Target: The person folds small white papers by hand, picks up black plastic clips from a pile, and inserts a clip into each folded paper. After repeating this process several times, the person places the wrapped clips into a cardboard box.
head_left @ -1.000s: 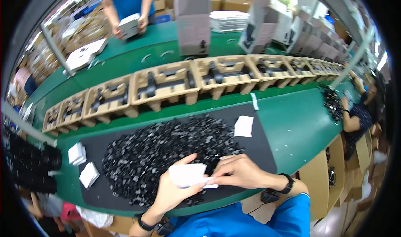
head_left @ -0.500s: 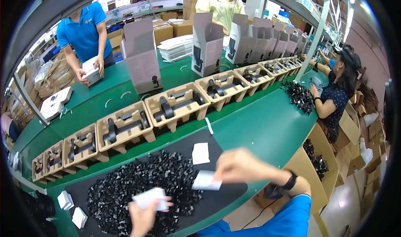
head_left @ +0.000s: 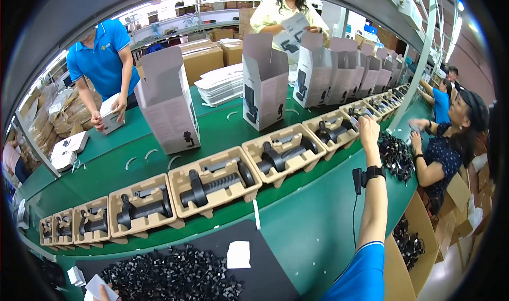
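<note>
My right hand (head_left: 368, 130) reaches far out over the row of trays, its fingers pinched at the rim of a moulded tan tray (head_left: 330, 142). A small pale edge of a white card (head_left: 354, 122) shows at my fingertips. My left hand (head_left: 110, 294), cut off by the lower edge, holds white cards (head_left: 97, 285) beside a heap of small black parts (head_left: 172, 273). Black stand-like devices, such as the one with a ribbed column (head_left: 220, 184), lie in the trays. A loose white card (head_left: 238, 254) rests on the black mat (head_left: 260, 269).
Open printed boxes (head_left: 169, 121) stand behind the trays. A co-worker in blue (head_left: 106, 52) handles a white box at far left; another person (head_left: 286, 15) holds a flat carton opposite. At right a co-worker (head_left: 450, 147) sits by a pile of black cables (head_left: 395, 158).
My right hand has swung forward from above the black mat to the tray row with a white card. My left hand has dropped toward the lower left. The view has shifted.
</note>
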A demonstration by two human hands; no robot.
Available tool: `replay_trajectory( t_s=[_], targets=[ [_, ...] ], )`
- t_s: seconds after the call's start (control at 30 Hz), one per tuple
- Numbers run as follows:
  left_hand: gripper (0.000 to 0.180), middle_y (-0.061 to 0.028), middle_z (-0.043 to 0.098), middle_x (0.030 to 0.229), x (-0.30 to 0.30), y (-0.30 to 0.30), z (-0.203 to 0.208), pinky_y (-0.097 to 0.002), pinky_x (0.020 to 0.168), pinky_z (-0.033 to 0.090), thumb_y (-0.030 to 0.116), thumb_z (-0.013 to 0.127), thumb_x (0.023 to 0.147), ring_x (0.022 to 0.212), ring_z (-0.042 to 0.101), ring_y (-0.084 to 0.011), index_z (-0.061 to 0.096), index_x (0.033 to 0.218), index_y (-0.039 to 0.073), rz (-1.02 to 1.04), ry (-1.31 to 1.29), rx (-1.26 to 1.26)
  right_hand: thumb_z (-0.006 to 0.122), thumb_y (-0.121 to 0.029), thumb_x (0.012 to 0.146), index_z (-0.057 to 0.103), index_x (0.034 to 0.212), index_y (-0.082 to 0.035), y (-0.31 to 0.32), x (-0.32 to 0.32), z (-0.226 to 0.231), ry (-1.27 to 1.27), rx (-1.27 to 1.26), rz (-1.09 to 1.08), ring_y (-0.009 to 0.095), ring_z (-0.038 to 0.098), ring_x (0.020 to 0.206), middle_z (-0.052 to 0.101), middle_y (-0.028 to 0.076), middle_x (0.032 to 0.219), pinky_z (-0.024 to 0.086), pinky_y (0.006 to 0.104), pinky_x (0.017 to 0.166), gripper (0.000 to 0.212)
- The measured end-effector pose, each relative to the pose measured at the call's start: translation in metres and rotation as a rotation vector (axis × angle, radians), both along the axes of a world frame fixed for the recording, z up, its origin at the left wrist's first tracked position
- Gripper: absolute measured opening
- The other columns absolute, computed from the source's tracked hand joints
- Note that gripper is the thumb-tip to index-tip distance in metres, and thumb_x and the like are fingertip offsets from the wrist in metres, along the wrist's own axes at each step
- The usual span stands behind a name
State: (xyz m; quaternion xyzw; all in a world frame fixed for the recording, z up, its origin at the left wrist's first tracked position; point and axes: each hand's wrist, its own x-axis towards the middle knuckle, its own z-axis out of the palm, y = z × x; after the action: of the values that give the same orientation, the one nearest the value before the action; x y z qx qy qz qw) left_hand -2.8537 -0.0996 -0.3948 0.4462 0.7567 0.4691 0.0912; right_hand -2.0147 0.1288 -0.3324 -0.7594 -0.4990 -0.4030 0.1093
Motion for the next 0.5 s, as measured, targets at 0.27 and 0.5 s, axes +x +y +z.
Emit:
replay_trajectory(
  t_s=[0.27,0.5],
  targets=[
    [0.043,-0.0164,0.057,0.111,-0.003,0.006,0.022,-0.0353,0.085,0.046,0.019,0.062,0.087,0.097,0.055,-0.0237,0.049,0.119,-0.006,0.147,-0.062,-0.129,0.067,-0.015,0.066,0.067,0.068,-0.007,0.047,0.032,-0.016,0.001,-0.115,-0.107,0.024,0.060,0.085,0.065,0.009,0.076,0.052,0.0366,0.067,0.008],
    [0.038,-0.0157,0.058,0.106,0.004,0.006,0.007,-0.0326,0.072,0.051,0.016,0.063,0.086,0.089,0.058,-0.0232,0.052,0.115,-0.007,0.060,0.068,-0.085,0.077,-0.026,0.065,0.067,0.080,-0.008,0.060,0.082,-0.059,0.204,-0.146,-0.314,0.027,0.063,0.090,0.066,0.009,0.092,0.052,0.0402,0.076,0.025]
  ],
)
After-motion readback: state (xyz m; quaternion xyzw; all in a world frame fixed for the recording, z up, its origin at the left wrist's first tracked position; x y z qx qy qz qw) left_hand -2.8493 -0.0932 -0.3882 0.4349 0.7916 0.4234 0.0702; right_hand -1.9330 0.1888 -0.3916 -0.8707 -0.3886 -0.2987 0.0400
